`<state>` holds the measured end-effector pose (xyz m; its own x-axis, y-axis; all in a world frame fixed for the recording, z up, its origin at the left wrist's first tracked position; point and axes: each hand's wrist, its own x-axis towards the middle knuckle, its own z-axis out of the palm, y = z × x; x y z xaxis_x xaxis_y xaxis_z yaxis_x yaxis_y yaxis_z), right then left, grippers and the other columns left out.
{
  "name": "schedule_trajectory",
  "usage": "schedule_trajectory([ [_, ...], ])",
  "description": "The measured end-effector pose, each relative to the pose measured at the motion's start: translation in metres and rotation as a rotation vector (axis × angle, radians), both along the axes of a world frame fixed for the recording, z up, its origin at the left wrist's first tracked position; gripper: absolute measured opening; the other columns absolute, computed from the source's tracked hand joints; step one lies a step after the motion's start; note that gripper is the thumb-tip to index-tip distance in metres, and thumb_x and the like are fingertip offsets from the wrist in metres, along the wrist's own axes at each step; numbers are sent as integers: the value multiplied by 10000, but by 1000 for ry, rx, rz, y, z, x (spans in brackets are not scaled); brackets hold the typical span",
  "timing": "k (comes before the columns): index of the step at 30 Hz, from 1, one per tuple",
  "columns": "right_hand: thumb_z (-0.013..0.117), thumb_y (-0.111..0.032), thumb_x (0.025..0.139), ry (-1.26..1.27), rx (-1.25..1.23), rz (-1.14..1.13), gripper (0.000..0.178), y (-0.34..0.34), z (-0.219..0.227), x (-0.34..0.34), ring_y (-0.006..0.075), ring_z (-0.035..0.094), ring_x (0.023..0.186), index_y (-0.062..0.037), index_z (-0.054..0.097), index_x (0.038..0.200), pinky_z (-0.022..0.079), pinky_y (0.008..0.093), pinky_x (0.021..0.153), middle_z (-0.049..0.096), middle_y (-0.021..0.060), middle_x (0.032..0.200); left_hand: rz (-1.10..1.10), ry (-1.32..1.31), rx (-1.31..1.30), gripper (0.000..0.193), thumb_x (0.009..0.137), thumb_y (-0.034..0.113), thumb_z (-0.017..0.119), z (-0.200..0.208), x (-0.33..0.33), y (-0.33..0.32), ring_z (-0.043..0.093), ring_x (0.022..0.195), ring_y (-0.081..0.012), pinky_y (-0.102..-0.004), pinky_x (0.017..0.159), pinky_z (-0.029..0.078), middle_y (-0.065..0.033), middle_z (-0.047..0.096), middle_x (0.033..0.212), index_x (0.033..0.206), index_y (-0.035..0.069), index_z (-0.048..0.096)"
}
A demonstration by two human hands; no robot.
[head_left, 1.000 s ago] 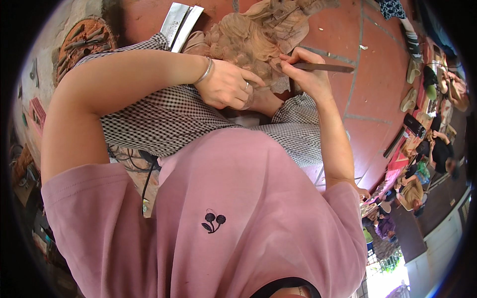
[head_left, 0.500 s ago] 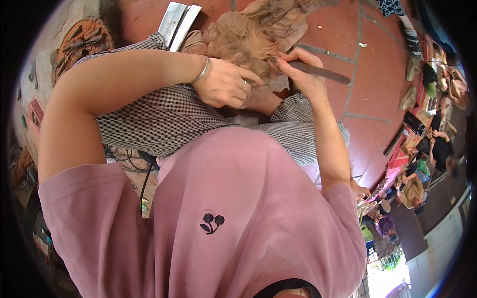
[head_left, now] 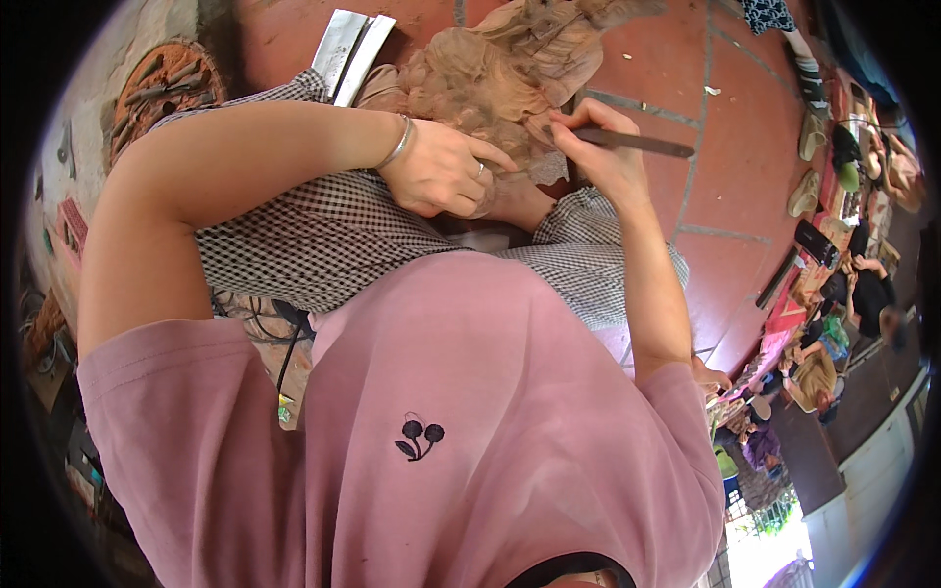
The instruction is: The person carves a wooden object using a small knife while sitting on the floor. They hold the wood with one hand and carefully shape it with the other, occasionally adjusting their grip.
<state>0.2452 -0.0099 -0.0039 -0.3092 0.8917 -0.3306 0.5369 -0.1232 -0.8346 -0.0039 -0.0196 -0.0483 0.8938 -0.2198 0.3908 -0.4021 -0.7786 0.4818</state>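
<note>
A brown carved piece [head_left: 480, 83], which looks like wood with deep folds and knots, lies in front of my crossed legs. My left hand [head_left: 436, 171], with a ring and a bangle, is on its near edge. The index finger reaches forward and the other fingers curl down; their tips are hidden. My right hand [head_left: 603, 147] is closed around a flat, dark carving tool [head_left: 642, 143], pinched between thumb and fingers. The tool's long end sticks out to the right, while its working tip meets the carving's right side, too small to make out.
A round reddish tray [head_left: 191, 64] with several chisel-like tools stands at the far left. Two pale strips [head_left: 353, 54] lie beside the carving. Red floor tiles [head_left: 657, 69] spread to the right, with sandals [head_left: 806, 191] and seated people farther right. Dark cables [head_left: 260, 314] lie by my left side.
The tool has tilted slightly, its free end rising a little to the right. My right hand has shifted slightly with it. The left hand has barely moved on the carving.
</note>
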Motion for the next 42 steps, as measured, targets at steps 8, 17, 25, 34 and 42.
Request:
schedule_trajectory([
  [8,745,-135,793,49,78,15,145,-2,-8,4,146,722,849,-12,668,799,537,286,716,691,58,726,6,12,23,356,648,262,748,0,-1,0,637,1045,-258,-530,1172,317,-88,680,941,901,38,635],
  [17,755,-151,789,25,117,-20,160,-7,-5,2,135,687,726,-13,676,810,526,271,685,691,54,725,4,17,27,363,648,262,751,-1,0,-1,637,1057,-261,-538,1166,322,-94,684,970,907,37,635],
  [25,745,-64,824,-67,106,-12,140,-13,-4,-1,127,709,938,33,647,812,507,239,727,665,56,735,19,-2,5,316,656,241,735,-1,-1,-1,642,1041,-269,-544,1159,327,-99,684,934,881,43,635],
  [34,750,-176,788,-52,177,-39,163,-12,-11,6,140,653,658,-30,690,827,507,295,623,699,64,724,25,-3,19,290,673,229,718,-3,-1,-2,644,1029,-271,-543,1156,331,-101,682,918,873,38,631],
  [42,758,-178,780,-20,173,-64,185,-11,-12,4,134,653,666,-16,674,808,505,306,615,707,73,733,20,-2,1,252,681,171,676,0,0,-1,655,955,-243,-541,1155,322,-63,693,933,887,28,655],
])
